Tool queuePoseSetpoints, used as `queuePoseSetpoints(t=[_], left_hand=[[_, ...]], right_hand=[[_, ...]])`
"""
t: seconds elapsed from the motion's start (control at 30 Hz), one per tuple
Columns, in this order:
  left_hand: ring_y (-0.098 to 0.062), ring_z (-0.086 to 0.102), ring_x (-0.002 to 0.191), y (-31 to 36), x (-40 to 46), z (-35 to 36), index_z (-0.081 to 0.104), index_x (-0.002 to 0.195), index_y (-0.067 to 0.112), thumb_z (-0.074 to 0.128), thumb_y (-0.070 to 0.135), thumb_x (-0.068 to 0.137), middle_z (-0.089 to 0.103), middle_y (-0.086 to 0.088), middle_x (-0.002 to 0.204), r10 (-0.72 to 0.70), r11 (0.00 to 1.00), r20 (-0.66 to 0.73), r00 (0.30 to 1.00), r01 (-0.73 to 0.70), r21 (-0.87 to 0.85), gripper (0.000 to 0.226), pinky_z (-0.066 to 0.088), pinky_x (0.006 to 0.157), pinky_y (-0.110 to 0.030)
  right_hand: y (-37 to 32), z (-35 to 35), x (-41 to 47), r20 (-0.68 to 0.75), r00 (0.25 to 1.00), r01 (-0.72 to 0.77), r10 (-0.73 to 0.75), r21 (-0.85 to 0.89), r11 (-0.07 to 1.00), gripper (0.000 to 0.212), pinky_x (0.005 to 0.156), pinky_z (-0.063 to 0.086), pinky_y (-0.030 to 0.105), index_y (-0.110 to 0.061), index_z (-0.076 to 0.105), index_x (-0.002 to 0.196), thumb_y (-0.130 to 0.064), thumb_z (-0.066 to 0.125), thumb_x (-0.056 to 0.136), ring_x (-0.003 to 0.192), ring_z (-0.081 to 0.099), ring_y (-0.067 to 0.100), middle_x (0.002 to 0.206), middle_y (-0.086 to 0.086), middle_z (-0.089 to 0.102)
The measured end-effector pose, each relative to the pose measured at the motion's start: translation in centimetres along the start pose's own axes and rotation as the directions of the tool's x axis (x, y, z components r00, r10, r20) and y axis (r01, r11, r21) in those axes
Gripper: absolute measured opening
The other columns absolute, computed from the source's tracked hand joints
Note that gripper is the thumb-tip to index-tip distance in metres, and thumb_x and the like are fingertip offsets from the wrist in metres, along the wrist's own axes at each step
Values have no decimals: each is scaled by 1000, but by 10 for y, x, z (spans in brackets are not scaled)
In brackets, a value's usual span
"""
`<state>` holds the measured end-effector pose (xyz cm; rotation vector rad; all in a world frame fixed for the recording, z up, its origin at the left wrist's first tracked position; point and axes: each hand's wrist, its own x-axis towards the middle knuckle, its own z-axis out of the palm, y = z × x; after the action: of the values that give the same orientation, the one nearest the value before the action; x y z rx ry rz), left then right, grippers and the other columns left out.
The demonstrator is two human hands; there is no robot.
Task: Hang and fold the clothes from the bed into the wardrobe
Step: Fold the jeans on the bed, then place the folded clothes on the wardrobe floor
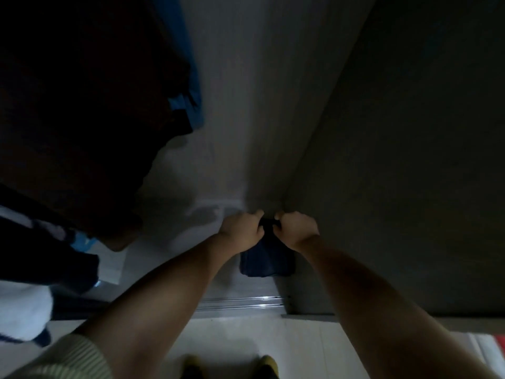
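Garment: a dark blue folded cloth garment [266,262], a compact wad with soft rounded edges; its colour is hard to read in the dim light.
Garment position: on the pale grey wardrobe floor [218,269], in the right back corner, touching the dark side panel [396,160].
Left hand [241,227]: fingers curled, its grip pinching the garment's far edge.
Right hand [295,228]: fingers curled likewise, its grip pinching the same edge just beside the left hand.
Wardrobe contents: dark hanging clothes [82,119] fill the left side, with a bright blue garment [188,99] behind them.
Wardrobe threshold: a metal sliding track [246,302] runs along the front edge.
Outside: white tiled floor [246,340], with two feet in yellowish slippers [269,365] near the bottom edge.
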<state>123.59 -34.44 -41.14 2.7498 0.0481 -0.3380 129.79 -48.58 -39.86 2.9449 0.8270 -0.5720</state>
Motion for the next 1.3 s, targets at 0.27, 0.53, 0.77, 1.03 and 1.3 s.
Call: queuePoseSetpoints(t=[0.27, 0.53, 0.77, 1.03, 1.3], left_hand=[[-30, 61, 94, 33, -53, -85, 43, 133, 17, 41, 32, 96, 64, -11, 114, 27, 998, -62, 998, -23, 62, 40, 39, 63, -30], [-28, 61, 96, 62, -102, -110, 53, 125, 20, 43, 34, 96, 62, -9, 115, 297, 944, 2, 955, -294, 149, 34, 51, 75, -36], [-31, 62, 101, 134, -145, -75, 57, 112, 23, 47, 38, 93, 65, -6, 112, 493, 826, 117, 862, -506, 247, 27, 48, 76, -34], [-31, 60, 104, 268, -185, -31, 59, 109, 20, 46, 37, 91, 65, -6, 113, 689, 655, 205, 695, -719, 234, 28, 40, 73, -30], [-29, 59, 104, 454, -273, 63, 58, 112, 18, 45, 36, 93, 65, -5, 114, 808, 486, 298, 508, -861, 150, 29, 43, 75, -34]], right_hand=[[-19, -71, -79, -53, 999, 0, 2, 38, 999, 33, 77, 48, 34, -17, 58, 118, -37, 40, 99, 99, 62, 27, 110, 9, 64], [-32, -75, -160, -139, 976, -151, 167, 118, 982, 35, 75, 47, 34, -21, 56, 121, -40, 40, 97, 102, 61, 30, 113, 8, 64], [-1, -45, -263, -103, 910, -380, 401, 180, 907, 36, 76, 47, 34, -17, 57, 118, -38, 37, 98, 102, 62, 33, 113, 12, 64], [71, -19, -410, -122, 740, -610, 661, 290, 737, 31, 70, 39, 32, -18, 59, 109, -38, 40, 95, 100, 61, 33, 110, 11, 64], [154, 39, -618, -11, 588, -790, 809, 211, 576, 27, 63, 47, 35, -16, 57, 113, -30, 39, 101, 89, 63, 27, 105, 5, 65]])
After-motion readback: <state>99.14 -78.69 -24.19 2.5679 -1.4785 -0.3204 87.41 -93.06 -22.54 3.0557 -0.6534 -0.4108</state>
